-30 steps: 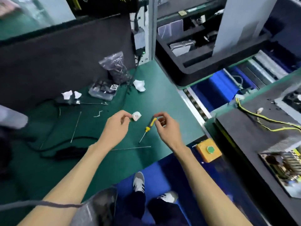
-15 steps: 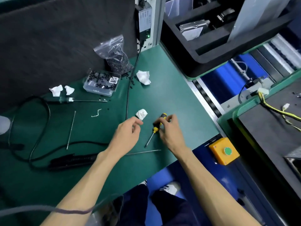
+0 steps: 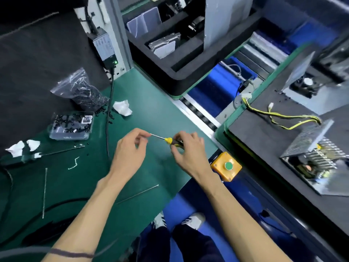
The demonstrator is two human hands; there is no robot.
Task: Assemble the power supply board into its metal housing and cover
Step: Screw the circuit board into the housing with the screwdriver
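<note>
Above the green tabletop (image 3: 154, 103), both hands meet at a small screwdriver (image 3: 166, 139) held nearly level in the air. The right hand (image 3: 188, 152) has its grip clenched around the yellow-and-black handle, fingers curled over it. The left hand (image 3: 128, 150) pinches the bare metal tip of the shaft between thumb and forefinger, the other fingers loosely curled beneath.

The power supply board (image 3: 319, 159) sits well apart from the hands, on the dark mat (image 3: 264, 133) at the right, resting inside its metal housing (image 3: 309, 184) with a perforated metal cover (image 3: 309, 138) tilted up over it. Yellow and black wires (image 3: 279, 118) run from it across the mat to a white connector (image 3: 247, 95) at the mat's edge.

On the tabletop's left part stand a clear tray of small black screws (image 3: 70, 124) and, just behind it, a plastic bag of more screws (image 3: 83, 91); a few loose ones lie scattered between them. A crumpled white tissue (image 3: 122, 108) lies near the bag, and two more scraps (image 3: 22, 147) lie at the far left. Thin metal rods (image 3: 45, 191) lie flat on the tabletop, one just beneath the left forearm. A yellow box with a green button (image 3: 226, 166) sits at the tabletop's right edge, near the right wrist.
</note>
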